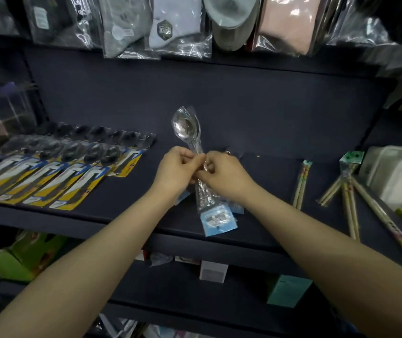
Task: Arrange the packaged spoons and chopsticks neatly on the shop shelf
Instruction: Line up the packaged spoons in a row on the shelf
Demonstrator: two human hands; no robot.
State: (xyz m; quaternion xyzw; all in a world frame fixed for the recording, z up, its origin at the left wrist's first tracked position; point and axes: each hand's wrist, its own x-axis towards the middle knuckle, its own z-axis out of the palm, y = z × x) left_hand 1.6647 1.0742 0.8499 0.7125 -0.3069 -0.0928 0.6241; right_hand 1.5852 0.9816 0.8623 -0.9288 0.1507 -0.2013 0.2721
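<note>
A steel spoon in a clear wrapper with a light blue header card (187,129) is held above the middle of the dark shelf (256,111), bowl pointing away from me. My left hand (176,170) and my right hand (224,175) both pinch the wrapper around the handle. More blue cards of other packaged spoons (236,208) peek out beneath it. One pack of wooden chopsticks (301,185) lies straight to the right. Further right, several chopstick packs (349,195) lie fanned out and crossing.
A tidy row of yellow-carded black utensils (48,176) fills the shelf's left part. A clear plastic box (397,176) stands at the far right. Bagged socks (170,25) hang above. Boxes (213,272) sit on the lower shelf.
</note>
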